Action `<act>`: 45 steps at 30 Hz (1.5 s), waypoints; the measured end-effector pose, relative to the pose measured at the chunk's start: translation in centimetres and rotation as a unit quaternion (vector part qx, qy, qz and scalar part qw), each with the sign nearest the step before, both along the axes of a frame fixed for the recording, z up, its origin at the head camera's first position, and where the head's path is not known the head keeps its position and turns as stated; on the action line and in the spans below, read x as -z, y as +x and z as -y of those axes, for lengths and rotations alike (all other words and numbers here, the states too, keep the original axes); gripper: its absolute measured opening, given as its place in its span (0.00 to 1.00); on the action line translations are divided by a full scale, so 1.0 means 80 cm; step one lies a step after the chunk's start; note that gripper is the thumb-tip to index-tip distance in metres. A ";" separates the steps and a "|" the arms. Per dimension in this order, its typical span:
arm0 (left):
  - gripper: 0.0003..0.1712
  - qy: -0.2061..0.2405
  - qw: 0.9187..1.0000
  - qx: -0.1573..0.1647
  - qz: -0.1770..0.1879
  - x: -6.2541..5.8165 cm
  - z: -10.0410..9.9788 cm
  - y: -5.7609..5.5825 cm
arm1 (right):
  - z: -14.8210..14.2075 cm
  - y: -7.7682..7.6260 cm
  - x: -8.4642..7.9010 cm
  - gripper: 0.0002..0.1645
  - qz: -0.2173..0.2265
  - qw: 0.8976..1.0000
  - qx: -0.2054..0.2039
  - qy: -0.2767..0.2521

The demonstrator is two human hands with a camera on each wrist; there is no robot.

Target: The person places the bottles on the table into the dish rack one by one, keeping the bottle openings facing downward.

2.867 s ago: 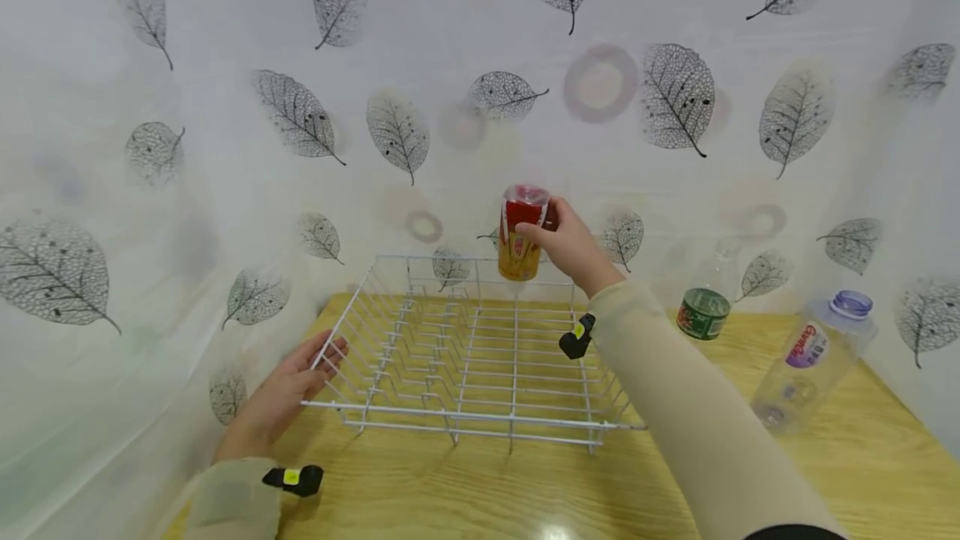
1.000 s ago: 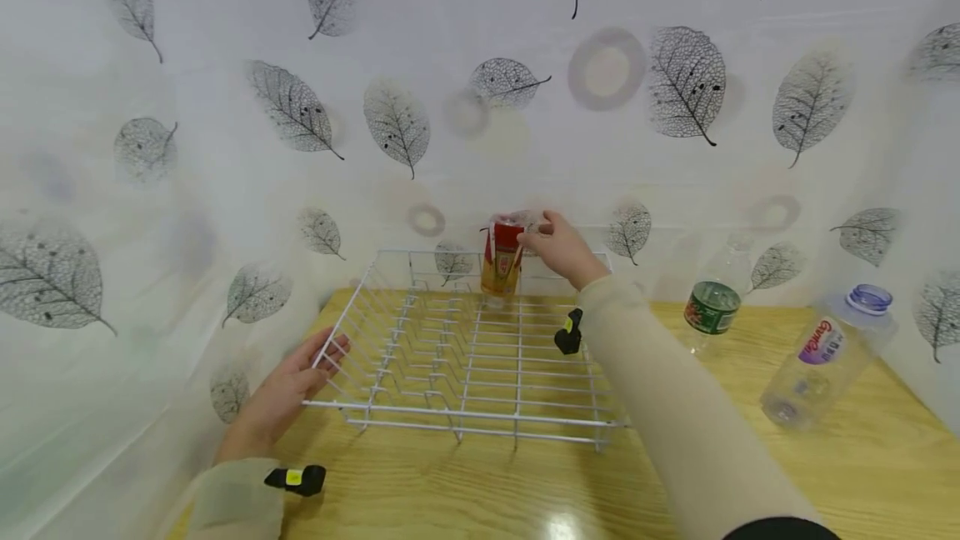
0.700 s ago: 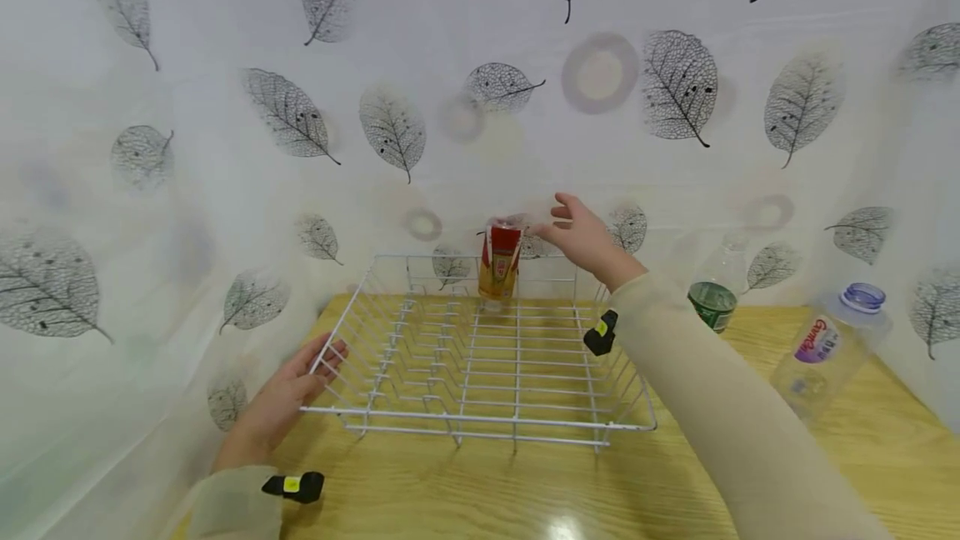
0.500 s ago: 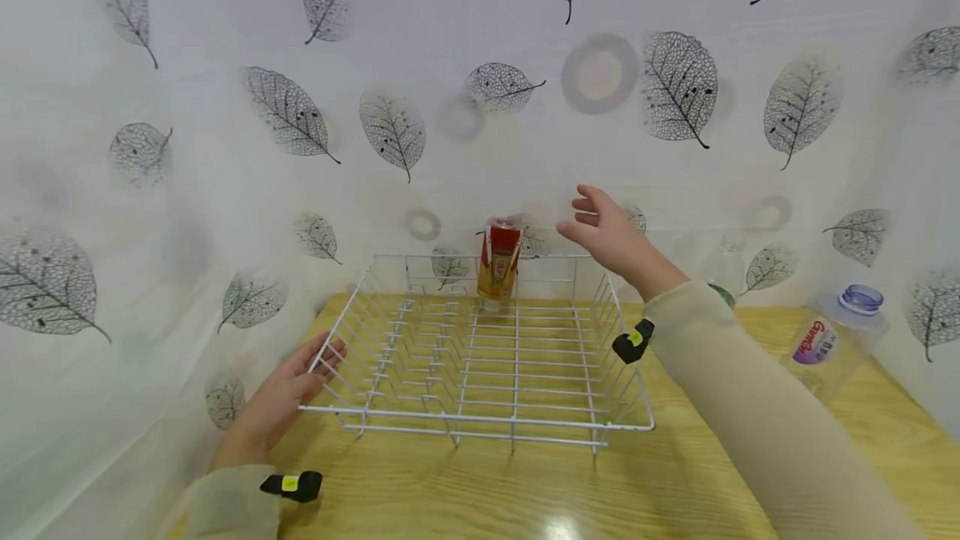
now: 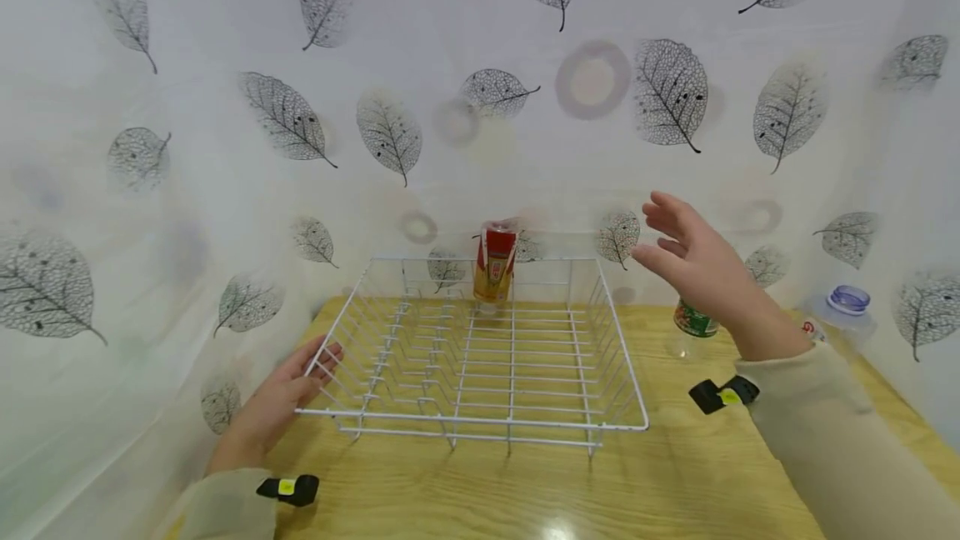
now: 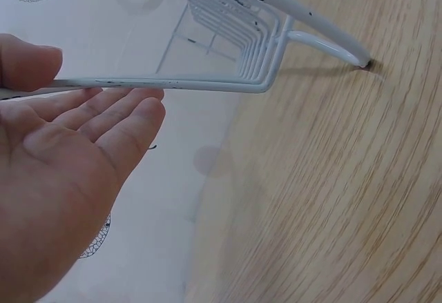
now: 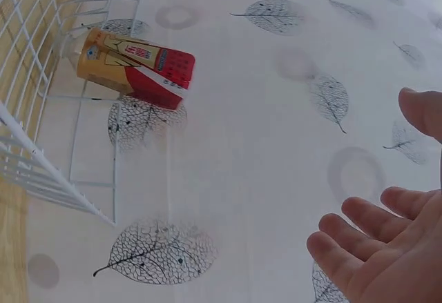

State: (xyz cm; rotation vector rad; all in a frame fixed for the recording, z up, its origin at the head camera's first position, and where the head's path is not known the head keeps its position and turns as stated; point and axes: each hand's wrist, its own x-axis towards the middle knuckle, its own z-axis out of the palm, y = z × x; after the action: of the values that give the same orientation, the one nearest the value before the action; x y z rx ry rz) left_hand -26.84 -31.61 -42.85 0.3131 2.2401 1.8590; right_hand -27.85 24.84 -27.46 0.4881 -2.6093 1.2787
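- The left hand [image 5: 285,390] is holding the near-left rim of the white wire dish rack [image 5: 510,421]: thumb is showing above the wire, fingers are lying nearly straight under it.
- The rack is standing on the light yellow wood-grain table [image 5: 420,490], between the 2 hands, its longer side running left to right.
- A red-and-gold container with a clear base [image 5: 495,263] is sitting at the rack's back, near upright, well apart from both hands. Its panel is showing red Chinese-style characters, too small to read surely.
- The right hand [image 5: 697,265] is hanging released and empty, thumb apart from fingers, right of the rack.
- A clear plastic bottle with a green label [image 5: 693,322] is standing on the table right of the rack, partly behind the right hand, which is clearly the nearer of the 2. Its long axis is running roughly upright; top is hidden. Label writing: unreadable.
- A clear bottle with a lavender neck [image 5: 840,317] is showing far right, sleeve covering most; only a red lettering scrap is showing.
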 end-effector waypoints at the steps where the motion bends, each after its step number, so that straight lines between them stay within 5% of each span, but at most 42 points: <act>1: 0.43 0.000 1.000 0.000 0.001 0.000 0.000 0.000 | -0.006 0.008 0.001 0.50 -0.006 1.000 0.001 -0.001; 7: 0.42 0.009 1.000 0.003 0.002 0.003 0.002 0.001 | -0.049 0.054 0.010 0.49 -0.049 0.998 0.034 0.003; 12: 0.43 0.022 1.000 0.006 0.001 0.005 0.003 -0.001 | -0.083 0.095 0.022 0.48 -0.097 0.990 0.103 0.015; 16: 0.44 0.016 1.000 0.004 0.001 0.003 0.002 -0.002 | -0.109 0.113 0.039 0.46 -0.178 0.971 0.157 -0.033; 20: 0.44 0.019 1.000 0.007 -0.002 -0.002 0.000 -0.001 | -0.143 0.119 0.059 0.44 -0.210 0.952 0.209 -0.074; 27: 0.43 0.015 1.000 0.009 -0.005 -0.003 0.000 0.000 | -0.195 0.109 0.125 0.50 -0.151 0.954 0.249 -0.073; 34: 0.42 0.013 1.000 0.009 -0.004 0.003 0.000 0.002 | -0.218 0.098 0.189 0.53 -0.048 0.976 0.205 -0.063; 45: 0.42 0.014 1.000 0.020 -0.010 0.006 0.004 -0.002 | -0.249 0.084 0.239 0.49 0.058 0.991 0.109 -0.059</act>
State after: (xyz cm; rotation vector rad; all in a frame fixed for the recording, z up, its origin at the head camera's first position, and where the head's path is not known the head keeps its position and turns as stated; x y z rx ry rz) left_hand -26.99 -31.91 -43.34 0.3799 2.2052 1.8752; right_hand -21.14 44.76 -46.62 0.1068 -2.5707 1.4136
